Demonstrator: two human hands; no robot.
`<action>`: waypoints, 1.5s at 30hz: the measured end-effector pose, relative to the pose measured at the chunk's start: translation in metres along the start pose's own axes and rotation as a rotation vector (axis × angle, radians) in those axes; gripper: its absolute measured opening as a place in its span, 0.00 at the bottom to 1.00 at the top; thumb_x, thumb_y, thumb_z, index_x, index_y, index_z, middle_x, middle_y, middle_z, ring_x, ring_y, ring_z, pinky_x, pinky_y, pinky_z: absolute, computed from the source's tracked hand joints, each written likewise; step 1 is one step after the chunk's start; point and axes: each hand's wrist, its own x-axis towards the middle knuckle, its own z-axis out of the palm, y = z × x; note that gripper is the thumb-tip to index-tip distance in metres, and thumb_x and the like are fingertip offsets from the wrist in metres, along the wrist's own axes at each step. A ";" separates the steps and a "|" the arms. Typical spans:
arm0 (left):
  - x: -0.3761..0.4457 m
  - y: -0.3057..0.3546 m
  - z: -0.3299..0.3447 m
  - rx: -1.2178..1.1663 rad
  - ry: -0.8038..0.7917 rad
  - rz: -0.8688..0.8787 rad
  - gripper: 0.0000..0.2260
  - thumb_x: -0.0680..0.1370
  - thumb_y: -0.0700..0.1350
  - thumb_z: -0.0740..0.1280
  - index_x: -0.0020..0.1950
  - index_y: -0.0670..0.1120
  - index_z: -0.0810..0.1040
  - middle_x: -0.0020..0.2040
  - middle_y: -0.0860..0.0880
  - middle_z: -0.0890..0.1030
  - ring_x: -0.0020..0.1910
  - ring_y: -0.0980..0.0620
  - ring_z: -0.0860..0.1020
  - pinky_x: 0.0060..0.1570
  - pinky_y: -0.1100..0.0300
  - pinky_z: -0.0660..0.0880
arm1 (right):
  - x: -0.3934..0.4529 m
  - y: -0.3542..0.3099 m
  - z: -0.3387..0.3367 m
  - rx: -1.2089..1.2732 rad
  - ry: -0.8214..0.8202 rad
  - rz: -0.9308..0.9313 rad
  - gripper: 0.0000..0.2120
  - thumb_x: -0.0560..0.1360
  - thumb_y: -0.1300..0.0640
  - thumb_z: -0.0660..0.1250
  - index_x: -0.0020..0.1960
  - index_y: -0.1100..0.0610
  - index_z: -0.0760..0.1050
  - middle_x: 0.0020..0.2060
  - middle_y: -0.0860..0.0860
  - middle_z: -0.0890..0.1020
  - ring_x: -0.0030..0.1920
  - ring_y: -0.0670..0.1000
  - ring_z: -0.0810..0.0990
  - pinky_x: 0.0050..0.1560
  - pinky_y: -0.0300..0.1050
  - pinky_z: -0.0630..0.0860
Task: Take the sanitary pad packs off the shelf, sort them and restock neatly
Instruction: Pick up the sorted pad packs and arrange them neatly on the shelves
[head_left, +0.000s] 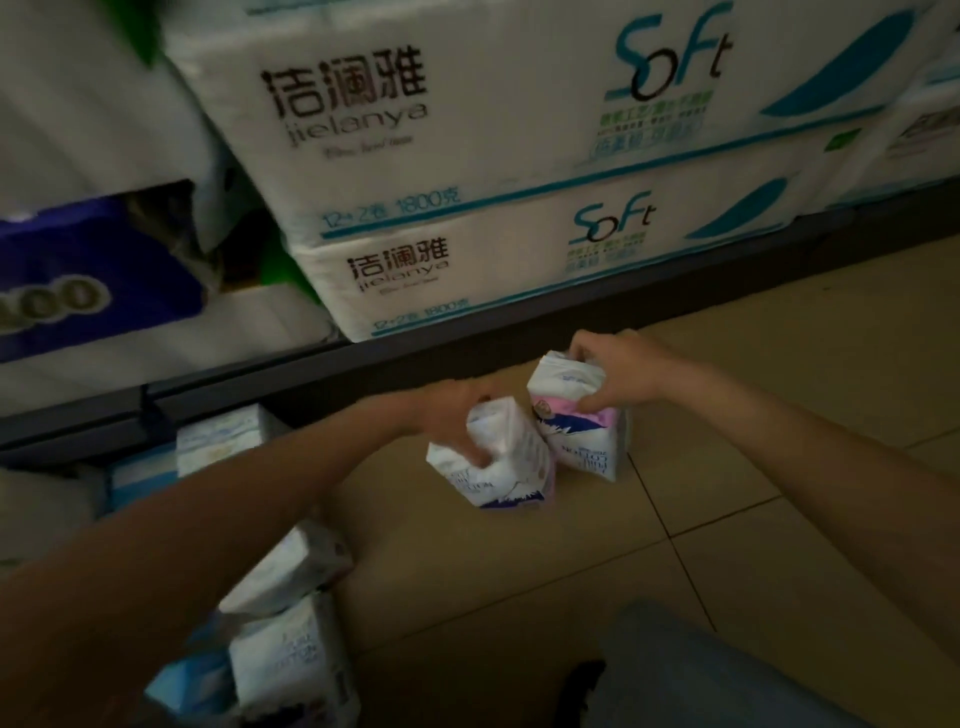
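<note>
Two big tissue packs (467, 171) sit stacked on the shelf (322, 374). Down on the floor (779, 415), the left hand (462, 410) grips one white pad pack (498, 457). Touching it, the right hand (618, 374) pinches a pink pack (582, 426).

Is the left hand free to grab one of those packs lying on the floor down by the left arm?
Probably not right now: the left hand already grips a white pack. The floor packs lie uncovered near the forearm, so once that pack is put down, nothing seems to block them.
</note>
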 end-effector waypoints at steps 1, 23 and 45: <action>-0.012 0.001 -0.011 -0.047 0.016 0.009 0.25 0.70 0.46 0.75 0.61 0.50 0.66 0.57 0.50 0.73 0.56 0.50 0.73 0.53 0.60 0.72 | -0.003 -0.010 -0.011 0.013 0.012 -0.023 0.25 0.68 0.50 0.74 0.60 0.50 0.67 0.55 0.48 0.74 0.54 0.49 0.70 0.48 0.45 0.71; -0.512 0.101 -0.276 0.073 1.207 0.089 0.14 0.67 0.51 0.68 0.53 0.55 0.77 0.42 0.55 0.84 0.38 0.57 0.83 0.28 0.68 0.76 | -0.180 -0.343 -0.382 0.460 0.994 -0.982 0.21 0.68 0.50 0.74 0.56 0.49 0.70 0.49 0.53 0.79 0.46 0.47 0.80 0.43 0.41 0.77; -0.471 0.070 -0.396 0.061 1.373 0.015 0.17 0.72 0.50 0.71 0.60 0.49 0.74 0.49 0.50 0.80 0.45 0.54 0.81 0.46 0.59 0.79 | -0.072 -0.403 -0.427 0.007 1.300 -0.682 0.17 0.80 0.65 0.57 0.67 0.57 0.71 0.60 0.56 0.77 0.59 0.54 0.77 0.54 0.42 0.72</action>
